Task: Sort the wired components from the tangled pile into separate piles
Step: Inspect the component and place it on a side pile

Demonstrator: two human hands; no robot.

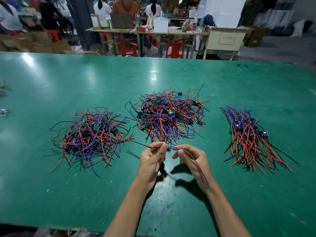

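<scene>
Pinching a single wired part [169, 148] between them, both hands are held just above the green counter [51, 79], near its front edge. The left hand [150, 161] has its fingers [162, 147] closed on the red and black wires, and the right hand [193, 161] has its fingers closed on the blue wire, which trails back over the wrist. The tangled pile [169, 117] lies just beyond the hands. A looser pile [92, 137] is spread at left, and a combed, aligned pile [248, 135] at right.
</scene>
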